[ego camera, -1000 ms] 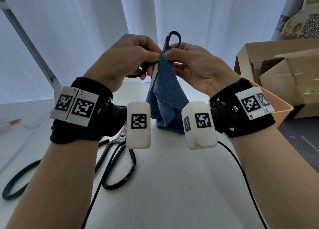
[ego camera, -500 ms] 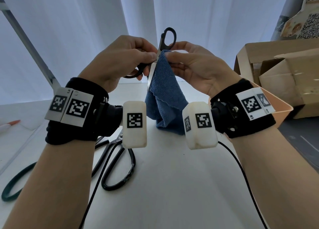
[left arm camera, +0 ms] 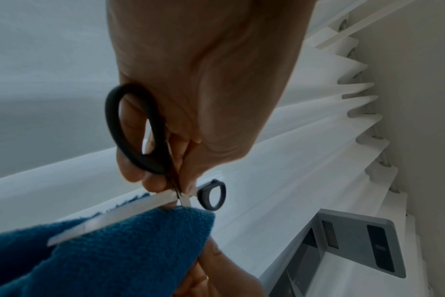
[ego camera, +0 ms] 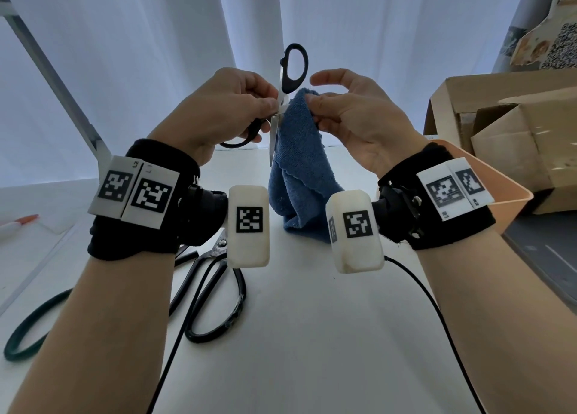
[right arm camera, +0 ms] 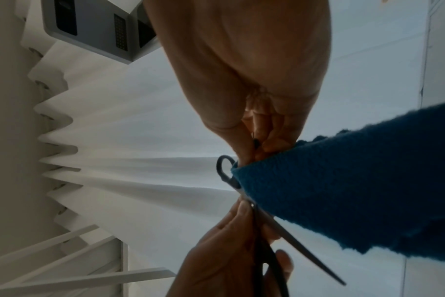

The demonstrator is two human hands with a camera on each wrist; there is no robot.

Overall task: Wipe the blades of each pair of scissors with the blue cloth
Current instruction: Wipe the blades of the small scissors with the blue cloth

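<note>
Opened scissors held up at the pivot while the cloth met one blade.

The left hand [ego camera: 224, 110] pinched the small scissors [ego camera: 282, 101] at the pivot, thumb and fingertips pressed on the metal, with the lower handle loop tucked against its curled fingers; this probably kept the blades spread so one edge lay bare for wiping. The right hand [ego camera: 352, 113] pinched the top fold of the blue cloth [ego camera: 299, 170] between thumb and curled fingers, forefinger lifted free, with the cloth lying against the blade that pointed down and its tail hanging to the table [ego camera: 312, 335]. A larger pair of black scissors [ego camera: 215, 291] lay on the table below the left wrist, seemingly awaiting its turn. The wristbands carried only square coded tags; beside one stood a tiny "L2", and nothing else was readable.
</note>
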